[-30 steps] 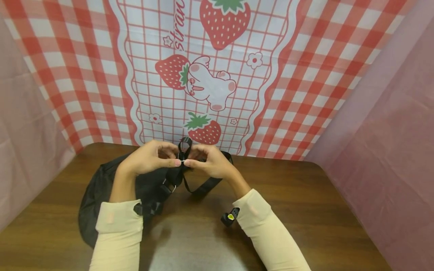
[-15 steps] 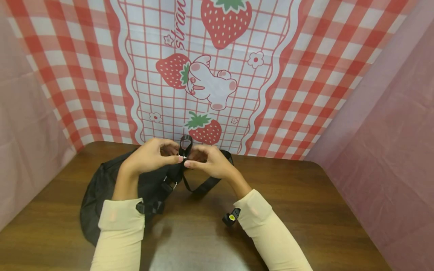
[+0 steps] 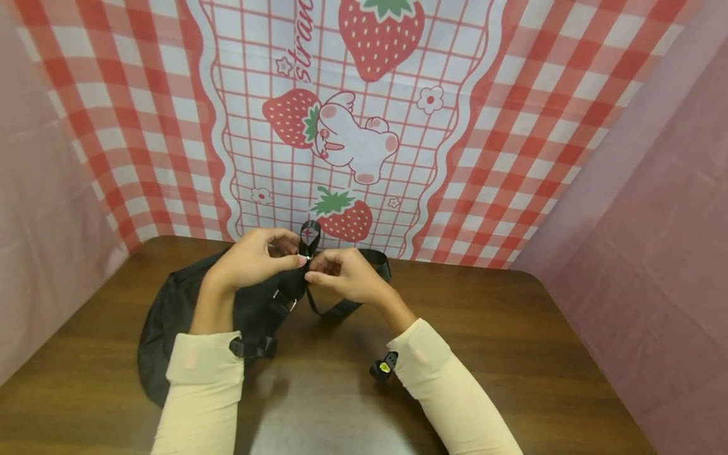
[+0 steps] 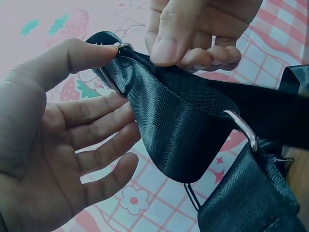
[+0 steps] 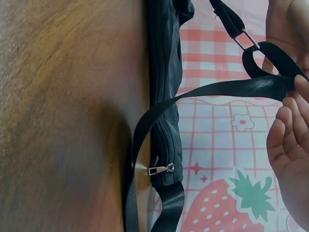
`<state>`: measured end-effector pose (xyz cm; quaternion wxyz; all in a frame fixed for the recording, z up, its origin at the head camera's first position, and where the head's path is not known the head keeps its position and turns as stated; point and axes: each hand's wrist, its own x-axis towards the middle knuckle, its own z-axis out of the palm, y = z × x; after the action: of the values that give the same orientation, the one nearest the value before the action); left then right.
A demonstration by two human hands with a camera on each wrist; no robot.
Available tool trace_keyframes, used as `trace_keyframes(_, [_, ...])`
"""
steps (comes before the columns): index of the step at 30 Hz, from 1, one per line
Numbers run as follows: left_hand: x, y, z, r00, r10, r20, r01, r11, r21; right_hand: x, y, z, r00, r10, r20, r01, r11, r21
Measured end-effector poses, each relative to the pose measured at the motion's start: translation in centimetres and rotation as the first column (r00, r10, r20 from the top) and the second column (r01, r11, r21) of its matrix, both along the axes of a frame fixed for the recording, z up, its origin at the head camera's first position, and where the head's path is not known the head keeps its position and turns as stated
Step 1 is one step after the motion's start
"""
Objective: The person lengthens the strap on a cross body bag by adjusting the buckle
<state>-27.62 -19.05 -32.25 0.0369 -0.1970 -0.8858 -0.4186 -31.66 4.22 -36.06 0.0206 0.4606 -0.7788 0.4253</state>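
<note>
A black bag (image 3: 170, 322) lies on the left of the wooden table, partly behind my left forearm. My left hand (image 3: 247, 262) pinches a metal strap slider (image 4: 126, 47) between thumb and index finger; its other fingers are spread behind the strap. Beyond the slider a small loop of the black strap (image 3: 309, 234) stands up. Just to the right, my right hand (image 3: 349, 275) pinches the doubled strap between thumb and fingers. In the left wrist view the strap folds through a metal ring (image 4: 244, 130). The bag's zipper pull (image 5: 158, 170) shows in the right wrist view.
A strawberry-patterned checked cloth (image 3: 364, 126) hangs at the table's back edge. Pink cloth walls (image 3: 654, 221) stand at both sides. The brown wooden table (image 3: 483, 354) extends to the right and in front. A strap tail curves behind my right hand.
The right hand's thumb has moved slightly down and off the slider onto the strap below it. The left hand and slider have risen slightly, with the small loop still standing.
</note>
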Motion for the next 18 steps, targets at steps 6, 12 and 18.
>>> trace_keyframes(6, [-0.1,0.1,-0.2,0.999,0.050,-0.010,-0.050,0.999,0.011,-0.1,0.0,-0.4,0.995,-0.033,-0.092,0.031,0.999,-0.024])
trace_keyframes(12, [-0.2,0.2,-0.1,0.995,0.092,-0.028,-0.091,0.995,0.032,-0.2,0.6,-0.6,0.986,-0.051,-0.157,0.055,0.998,0.024])
trace_keyframes(18, [0.2,-0.4,0.1,0.986,0.164,-0.017,-0.163,0.985,0.048,-0.4,1.3,-0.8,0.980,-0.039,-0.193,0.059,0.994,0.095])
